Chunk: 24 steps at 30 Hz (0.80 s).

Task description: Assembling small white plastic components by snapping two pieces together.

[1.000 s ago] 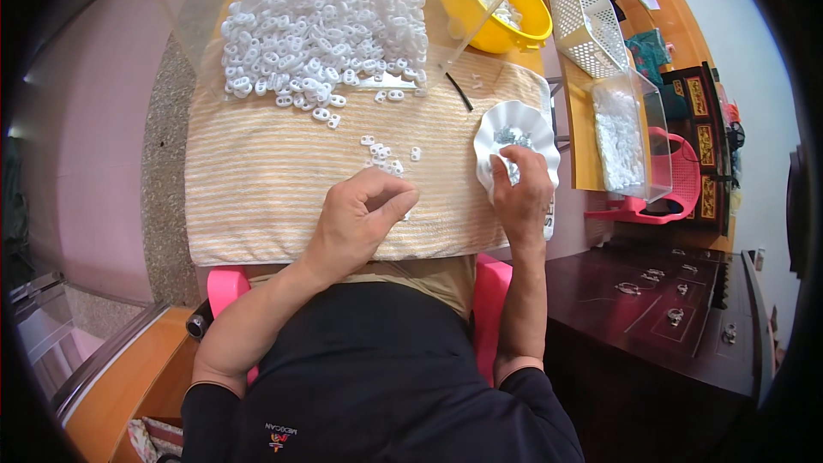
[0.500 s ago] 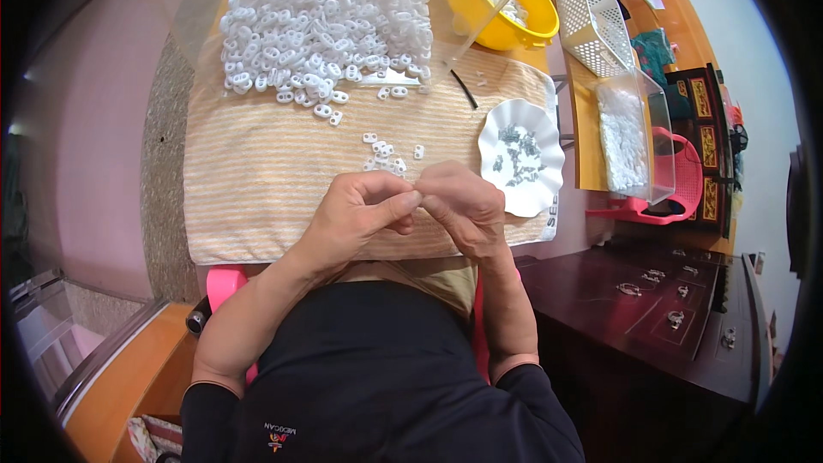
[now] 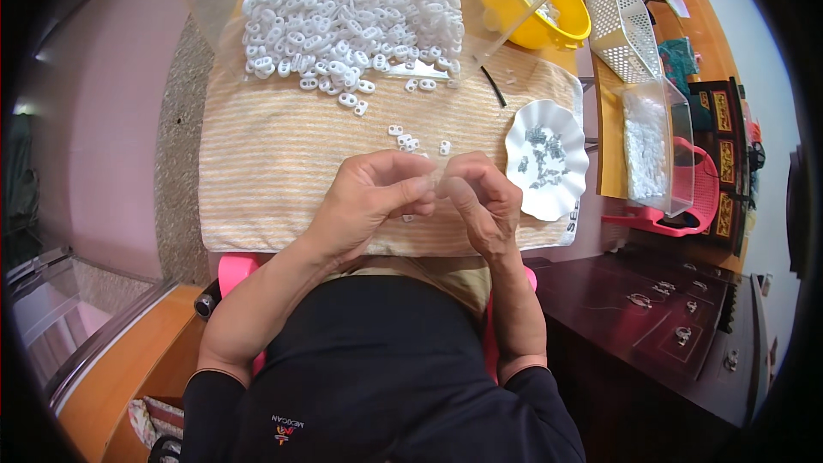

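My left hand [image 3: 377, 197] and my right hand [image 3: 486, 204] are raised over the front of a striped towel [image 3: 283, 163], fingertips almost meeting. Thumb and forefinger of each are pinched together; the right fingertips are smeared by motion. Whatever they hold is too small and blurred to name. Just beyond the fingers lie several small white two-holed plastic pieces [image 3: 403, 139], partly hidden by the hands. A larger heap of such white pieces [image 3: 351, 17] is piled at the far side. Right of my right hand stands a white wavy-rimmed dish [image 3: 567, 197] with small grey-green bits [image 3: 545, 154] in it.
A short black stick [image 3: 494, 86] lies beyond the dish. At the far right is a yellow basin [image 3: 566, 34] with pale pieces inside. Farther right stand a white perforated basket [image 3: 619, 21], a clear box of white material [image 3: 645, 146], a pink chair [image 3: 705, 180] and a dark cabinet [image 3: 634, 326].
The view has shifted, so the table appears farther right. My fingertips, touching before, now sit slightly apart, with the right hand drawn a little to the right.
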Tool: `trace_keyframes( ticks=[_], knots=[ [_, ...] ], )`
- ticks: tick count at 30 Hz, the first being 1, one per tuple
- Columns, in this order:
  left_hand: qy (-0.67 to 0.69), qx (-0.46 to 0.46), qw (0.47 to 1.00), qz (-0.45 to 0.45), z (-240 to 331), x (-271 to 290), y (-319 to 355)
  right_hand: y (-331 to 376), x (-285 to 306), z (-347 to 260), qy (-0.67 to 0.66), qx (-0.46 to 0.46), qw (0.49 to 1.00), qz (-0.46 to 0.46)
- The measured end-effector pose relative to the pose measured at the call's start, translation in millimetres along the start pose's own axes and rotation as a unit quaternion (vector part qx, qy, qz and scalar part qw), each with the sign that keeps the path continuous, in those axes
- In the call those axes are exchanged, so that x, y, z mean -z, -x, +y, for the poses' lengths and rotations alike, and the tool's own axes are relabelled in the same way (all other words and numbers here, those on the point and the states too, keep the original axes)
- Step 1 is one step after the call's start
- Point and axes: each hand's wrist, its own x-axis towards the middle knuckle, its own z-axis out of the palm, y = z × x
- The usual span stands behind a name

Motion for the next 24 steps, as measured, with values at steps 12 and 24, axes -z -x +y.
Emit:
trace_keyframes(
  ticks=[12, 24],
  knots=[
    [-0.012, 0.003, 1.0, 0.014, -0.6, -0.4, -0.8, -0.2, -1.8, 6.1, 0.022, 0.008, 1.0, 0.001],
    [-0.014, -0.007, 1.0, 0.014, -4.0, 3.3, -3.2, 1.5, -4.8, 7.2, 0.015, 0.01, 1.0, 0.019]
  ],
)
